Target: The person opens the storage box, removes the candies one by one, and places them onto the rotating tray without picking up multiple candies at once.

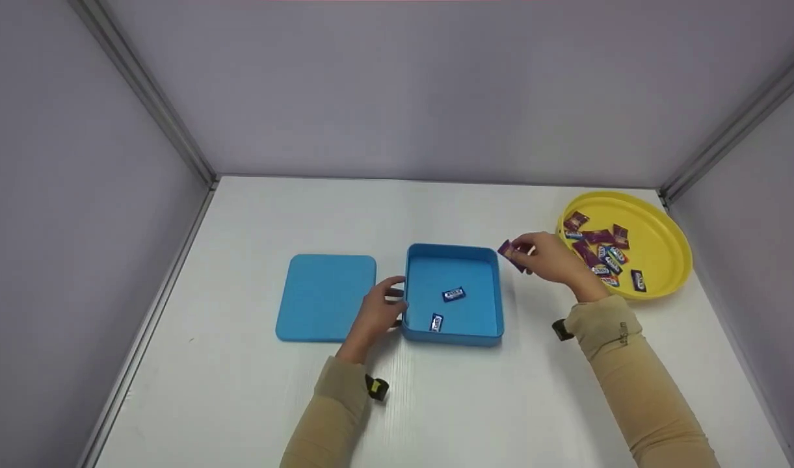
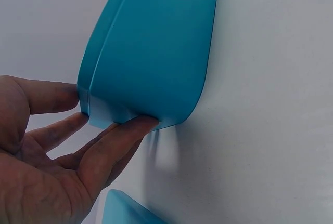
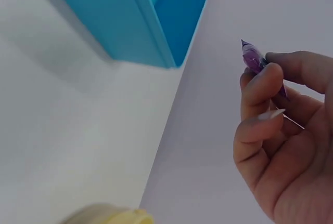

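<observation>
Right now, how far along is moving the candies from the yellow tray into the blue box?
Early. Two blue candies already lie in the open blue box, its lid set aside. The right hand pinches a purple candy just outside the box; the left hand steadies its wall. About a dozen candies remain on the yellow tray.

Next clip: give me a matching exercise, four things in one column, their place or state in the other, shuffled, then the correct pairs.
Things:
1. blue box
2. blue lid
3. purple candy
4. yellow tray

Places or states:
A. pinched in the right hand, beside the box
B. lying flat on the table, left of the box
C. open, two wrapped candies inside, left hand touching its side
D. far right, holding a heap of wrapped candies

Pairs: 1-C, 2-B, 3-A, 4-D
</observation>
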